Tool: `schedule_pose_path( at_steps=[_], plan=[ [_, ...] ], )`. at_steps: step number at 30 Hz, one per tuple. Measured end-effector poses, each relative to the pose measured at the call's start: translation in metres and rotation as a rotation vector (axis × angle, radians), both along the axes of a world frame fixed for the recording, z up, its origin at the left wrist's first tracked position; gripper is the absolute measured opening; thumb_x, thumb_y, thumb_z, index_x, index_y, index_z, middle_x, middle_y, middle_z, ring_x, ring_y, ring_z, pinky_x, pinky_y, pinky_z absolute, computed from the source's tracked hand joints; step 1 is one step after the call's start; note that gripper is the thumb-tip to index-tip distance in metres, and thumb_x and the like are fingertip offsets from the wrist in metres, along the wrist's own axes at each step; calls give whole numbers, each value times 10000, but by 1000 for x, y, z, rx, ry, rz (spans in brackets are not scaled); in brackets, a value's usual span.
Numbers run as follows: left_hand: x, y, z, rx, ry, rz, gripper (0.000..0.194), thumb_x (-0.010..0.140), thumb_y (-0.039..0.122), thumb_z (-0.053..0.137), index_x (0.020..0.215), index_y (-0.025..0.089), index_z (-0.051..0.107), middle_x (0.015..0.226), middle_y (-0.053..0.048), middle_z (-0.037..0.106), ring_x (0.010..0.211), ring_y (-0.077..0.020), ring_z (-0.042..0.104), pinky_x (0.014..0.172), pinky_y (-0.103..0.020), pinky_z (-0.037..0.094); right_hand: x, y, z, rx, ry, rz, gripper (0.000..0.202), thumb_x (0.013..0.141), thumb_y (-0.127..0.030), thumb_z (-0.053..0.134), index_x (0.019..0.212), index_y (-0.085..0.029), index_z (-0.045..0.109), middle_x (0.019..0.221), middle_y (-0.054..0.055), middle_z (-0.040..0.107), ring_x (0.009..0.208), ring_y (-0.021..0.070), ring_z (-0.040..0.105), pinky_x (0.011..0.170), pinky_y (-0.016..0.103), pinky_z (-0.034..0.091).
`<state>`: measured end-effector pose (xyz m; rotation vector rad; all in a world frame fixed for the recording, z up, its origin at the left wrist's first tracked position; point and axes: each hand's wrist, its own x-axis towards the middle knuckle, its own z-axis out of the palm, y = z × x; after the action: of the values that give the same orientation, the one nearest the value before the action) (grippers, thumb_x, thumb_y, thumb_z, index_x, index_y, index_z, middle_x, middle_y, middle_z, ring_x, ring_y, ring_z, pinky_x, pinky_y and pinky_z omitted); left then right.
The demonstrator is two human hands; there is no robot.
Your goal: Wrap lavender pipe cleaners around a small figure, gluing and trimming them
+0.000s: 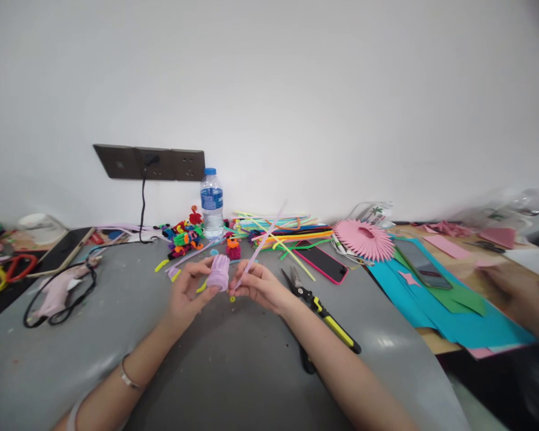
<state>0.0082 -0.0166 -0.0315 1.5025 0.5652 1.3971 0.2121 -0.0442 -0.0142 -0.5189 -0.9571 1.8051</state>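
My left hand (189, 291) grips a lilac piece (218, 273) made of bent, fuzzy strands side by side, like a small bundle of pipe cleaners. Between the fingertips of my right hand (261, 286) is a lilac pipe cleaner (266, 237), its long end slanting up to the right. Both hands are close together above the grey table, and the pinching fingers partly cover the pipe cleaner's lower end. Just below the fingertips shows a small yellow bit (232, 299). Beside my right forearm lie pliers-like cutters (326, 317) with yellow and black handles, jaws spread.
Behind the hands stand a water bottle (212, 206) and a pile of colourful pipe cleaners (296, 230). A pink-edged phone (322, 261) lies nearby. At left is a pink glue gun (59, 292) with a looped black cord. Another person's hand (512, 284) is over the right table.
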Motion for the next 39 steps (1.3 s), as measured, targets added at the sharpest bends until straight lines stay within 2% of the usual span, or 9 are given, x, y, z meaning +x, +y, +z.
schedule_pose_path(
  at_steps=[4,8,12,16,20,25,30,34,39],
  plan=[
    [7,-2,10,-185,-119,-11,304,679,320,869,828,204,631,988,-77,759,1092,-265,679,924,-365,502,-1,0,2,-3,-30,-62,309,750,-359,852,811,-170,616,781,11,749,720,118,745,698,197,583],
    [13,-5,17,-435,-243,-58,365,638,353,896,806,219,602,786,18,720,797,-155,677,748,-253,500,-1,1,3,2,-25,-136,306,722,-356,870,802,-182,631,775,3,759,701,119,741,665,193,580],
    [14,-5,22,-686,-345,-179,382,670,362,880,789,224,544,914,17,733,835,-154,682,784,-279,516,2,4,4,36,-41,-196,306,716,-361,874,804,-188,637,800,14,776,712,121,744,650,184,573],
    [12,-4,21,-843,-367,-272,330,740,382,833,921,228,603,1004,-20,731,875,-166,682,771,-289,525,8,6,11,140,-114,-243,280,744,-358,854,800,-193,635,772,9,775,704,116,735,663,192,566],
    [11,-3,19,-969,-386,-348,328,776,385,804,1001,203,649,1033,-57,737,885,-172,680,787,-297,532,13,6,24,247,-235,-236,245,762,-343,837,797,-185,652,736,15,765,705,133,724,665,224,562],
    [12,-7,20,-1038,-352,-496,372,749,426,825,989,183,677,870,-38,733,803,-162,672,800,-305,541,17,5,45,312,-309,-244,241,762,-352,829,771,-187,654,687,9,751,647,141,699,631,243,547],
    [13,-15,18,-1016,-341,-592,371,714,418,856,961,220,662,886,-18,716,781,-150,667,769,-297,527,25,8,60,340,-371,-187,205,779,-342,814,793,-194,673,723,26,763,699,186,725,682,305,562],
    [12,-19,19,-983,-318,-685,328,758,412,824,974,245,643,911,-4,704,778,-137,660,774,-293,508,25,11,66,364,-368,-125,206,773,-346,817,795,-192,682,754,32,770,704,196,729,711,336,567],
    [10,-22,20,-981,-283,-745,426,776,390,811,1135,297,599,929,-14,697,770,-153,660,778,-312,483,18,18,63,327,-339,-108,235,748,-356,840,785,-185,683,729,24,772,706,183,726,739,316,550]
  ],
)
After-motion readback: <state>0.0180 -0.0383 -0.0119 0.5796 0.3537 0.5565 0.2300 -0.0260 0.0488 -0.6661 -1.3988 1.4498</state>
